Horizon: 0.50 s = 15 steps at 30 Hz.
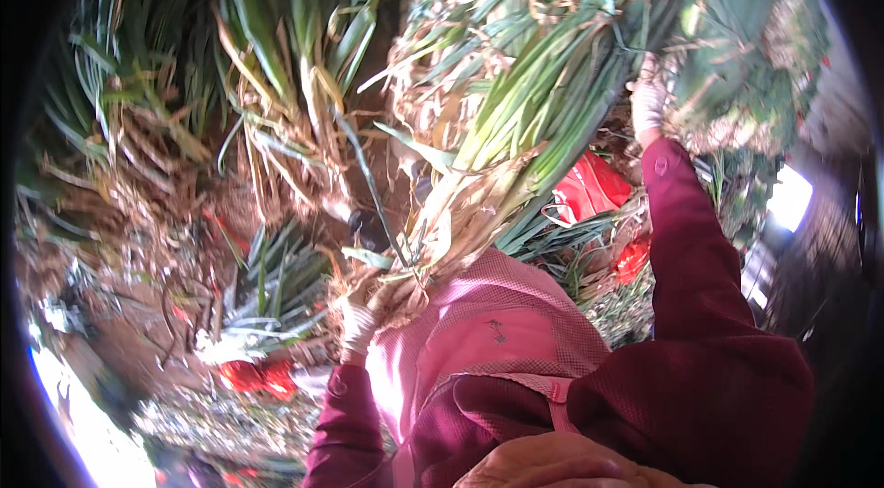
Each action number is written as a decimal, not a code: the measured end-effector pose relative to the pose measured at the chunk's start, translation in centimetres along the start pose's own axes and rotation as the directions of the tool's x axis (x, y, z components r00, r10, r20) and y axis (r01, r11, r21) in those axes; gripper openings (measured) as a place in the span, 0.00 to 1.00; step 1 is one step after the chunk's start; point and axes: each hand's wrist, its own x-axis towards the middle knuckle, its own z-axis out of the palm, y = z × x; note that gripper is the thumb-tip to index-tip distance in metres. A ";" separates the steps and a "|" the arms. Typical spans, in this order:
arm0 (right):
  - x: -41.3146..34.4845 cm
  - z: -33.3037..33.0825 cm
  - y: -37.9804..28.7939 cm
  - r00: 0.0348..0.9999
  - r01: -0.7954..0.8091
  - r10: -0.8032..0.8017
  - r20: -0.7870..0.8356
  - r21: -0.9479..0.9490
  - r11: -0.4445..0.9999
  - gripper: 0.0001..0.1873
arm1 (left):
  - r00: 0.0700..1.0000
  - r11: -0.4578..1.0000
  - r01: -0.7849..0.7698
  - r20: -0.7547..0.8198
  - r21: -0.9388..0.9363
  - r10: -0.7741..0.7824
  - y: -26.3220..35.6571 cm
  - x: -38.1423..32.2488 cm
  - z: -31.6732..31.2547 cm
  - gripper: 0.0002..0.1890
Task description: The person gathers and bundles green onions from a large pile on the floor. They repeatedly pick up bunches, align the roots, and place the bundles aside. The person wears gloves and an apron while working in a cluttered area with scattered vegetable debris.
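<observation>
A tied bundle of long green onions (532,122) slants across in front of me, its leafy tops at the upper right and its dry, brownish lower stalks near my apron. My left hand (359,326), in a pale glove, grips the root end at the lower left. Higher up at the right, my gloved right hand (648,98) is at the leafy end, against the bundle's underside; its fingertips are partly hidden by leaves. One dark green tie (369,184) runs round the lower stalks, its loose end sticking up. Another tie (625,42) crosses the leaves near my right hand.
More green onions (297,53) stand in clumps at the upper left, with heaped ones (476,25) behind the bundle. A red bag (590,187) lies below my right hand. Red plastic (259,377) and cut leaves (276,288) litter the ground at the left. My pink apron (490,329) touches the bundle.
</observation>
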 end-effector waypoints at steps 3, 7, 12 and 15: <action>3.7 1.4 4.6 0.986 -0.131 0.144 0.079 -0.151 0.980 0.13 | 0.999 0.996 0.000 0.039 -0.094 0.004 -0.7 -0.1 0.1 0.31; 2.4 -0.1 4.5 0.920 -0.373 0.371 0.125 -0.009 0.928 0.15 | 0.996 0.983 0.024 -0.088 0.184 -0.008 -1.8 -0.1 -0.1 0.29; 1.1 -6.1 -2.7 0.919 -0.179 0.114 0.378 0.140 0.974 0.20 | 0.987 0.935 0.027 -0.159 0.352 0.031 -1.4 0.0 -1.5 0.27; 2.1 -8.9 -10.0 0.872 0.197 -0.189 0.452 0.030 0.980 0.18 | 0.986 0.994 -0.103 -0.134 -0.048 0.095 -0.6 -0.5 -3.3 0.19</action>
